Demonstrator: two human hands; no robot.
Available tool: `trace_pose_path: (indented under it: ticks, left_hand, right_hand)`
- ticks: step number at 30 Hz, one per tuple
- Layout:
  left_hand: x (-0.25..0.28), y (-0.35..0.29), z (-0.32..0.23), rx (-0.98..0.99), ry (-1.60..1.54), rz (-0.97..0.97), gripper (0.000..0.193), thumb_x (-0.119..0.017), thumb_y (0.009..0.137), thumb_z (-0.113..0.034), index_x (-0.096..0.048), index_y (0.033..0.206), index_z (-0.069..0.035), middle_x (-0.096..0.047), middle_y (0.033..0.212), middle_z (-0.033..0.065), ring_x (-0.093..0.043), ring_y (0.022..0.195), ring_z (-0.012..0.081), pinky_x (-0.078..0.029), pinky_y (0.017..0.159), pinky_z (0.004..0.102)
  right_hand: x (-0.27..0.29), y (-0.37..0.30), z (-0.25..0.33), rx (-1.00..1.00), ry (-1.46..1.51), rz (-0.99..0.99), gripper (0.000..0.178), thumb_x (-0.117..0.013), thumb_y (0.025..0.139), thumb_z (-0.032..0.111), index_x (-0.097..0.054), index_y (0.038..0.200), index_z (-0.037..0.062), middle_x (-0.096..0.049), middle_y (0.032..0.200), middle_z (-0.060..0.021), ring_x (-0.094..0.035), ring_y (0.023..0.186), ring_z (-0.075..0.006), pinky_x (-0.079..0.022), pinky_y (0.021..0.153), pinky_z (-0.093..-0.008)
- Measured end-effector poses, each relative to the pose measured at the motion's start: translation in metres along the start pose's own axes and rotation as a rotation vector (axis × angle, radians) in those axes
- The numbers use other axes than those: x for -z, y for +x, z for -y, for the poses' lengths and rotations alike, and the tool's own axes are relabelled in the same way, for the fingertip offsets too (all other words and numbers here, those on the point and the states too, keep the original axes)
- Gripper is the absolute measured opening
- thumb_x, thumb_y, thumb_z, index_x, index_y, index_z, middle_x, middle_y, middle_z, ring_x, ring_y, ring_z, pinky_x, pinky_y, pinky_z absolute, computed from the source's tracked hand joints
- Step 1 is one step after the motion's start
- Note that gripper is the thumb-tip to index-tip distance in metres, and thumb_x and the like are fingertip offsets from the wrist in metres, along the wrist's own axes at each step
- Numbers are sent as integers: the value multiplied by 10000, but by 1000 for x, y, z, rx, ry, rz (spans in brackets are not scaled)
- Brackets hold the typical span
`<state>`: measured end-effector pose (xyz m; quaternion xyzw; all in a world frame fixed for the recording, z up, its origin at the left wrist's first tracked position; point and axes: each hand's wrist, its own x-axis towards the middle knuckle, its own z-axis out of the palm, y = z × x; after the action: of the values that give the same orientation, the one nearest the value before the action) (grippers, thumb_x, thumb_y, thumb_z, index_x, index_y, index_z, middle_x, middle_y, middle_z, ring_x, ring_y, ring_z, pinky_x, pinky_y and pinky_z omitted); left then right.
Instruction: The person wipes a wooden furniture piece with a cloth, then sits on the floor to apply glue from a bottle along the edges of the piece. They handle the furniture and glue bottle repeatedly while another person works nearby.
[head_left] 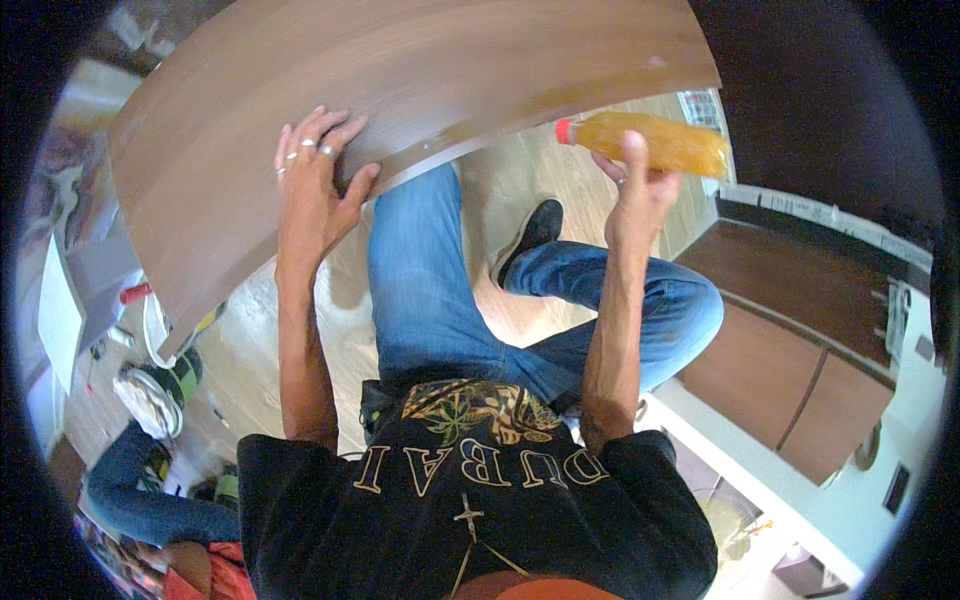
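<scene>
A wide brown wood-grain panel [400, 60] spans the upper part of the head view. My left hand [320, 170] lies on its near edge with the fingers spread, and rings show on several of them. In my right hand [640, 190] is a clear plastic bottle [690, 148] of yellow-orange liquid with a red cap. The bottle is tilted on its side, its cap pointing left toward the panel's edge. Wet-looking yellowish streaks mark the panel's surface near the cap.
On the right stand a dark upright board [810, 100] and a cabinet with brown panels [760, 370]. My bent leg [670, 310] rests on the wood-look floor [590, 210]. At lower left, another person's leg [150, 490] is beside a green-and-black roll-like object [180, 378].
</scene>
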<state>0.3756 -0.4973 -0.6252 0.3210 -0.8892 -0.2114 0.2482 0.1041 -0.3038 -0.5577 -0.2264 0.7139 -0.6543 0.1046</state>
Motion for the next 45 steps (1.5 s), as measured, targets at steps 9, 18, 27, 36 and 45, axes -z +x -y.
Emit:
trace_pose_path:
  ticks: [9,18,27,36,45]
  left_hand:
    - [-1,-1,-6,-45,31,12,445,-740,851,-226,-655,1280,-143,-569,1359,127,-477,1356,358,-257,1184,567]
    - [1,-1,-7,-21,20,26,397,-715,889,-236,-672,1270,-134,-568,1376,124,-476,1351,345,-312,1157,497]
    - [-3,0,-7,-34,-3,-18,388,-740,832,-216,-708,1207,-122,-612,1310,123,-518,1298,344,-351,1114,485]
    - [1,-2,-4,-44,42,-29,409,-720,856,-260,-688,1243,-132,-614,1329,123,-509,1319,332,-347,1134,479]
    - [-11,4,21,-66,143,88,534,-670,889,-453,-611,1371,-231,-540,1441,101,-446,1381,331,-302,1156,534]
  right_hand:
    - [47,-47,-23,-412,1048,-341,466,-679,970,360,-562,1293,46,-654,1248,-125,-670,1102,-253,-613,883,-340]
    - [30,-43,2,-420,1083,-274,386,-636,999,369,-578,1247,80,-660,1218,-86,-658,1107,-213,-590,899,-357]
    - [38,-9,2,-162,540,-196,337,-654,993,318,-584,1234,94,-660,1187,-85,-663,1080,-213,-604,861,-402]
    - [-5,35,-22,-511,1059,304,358,-685,973,318,-574,1226,90,-650,1197,-96,-666,1052,-222,-612,855,-387]
    - [-7,37,-47,-554,1083,487,388,-658,988,292,-560,1278,54,-645,1252,-141,-649,1135,-267,-613,898,-448]
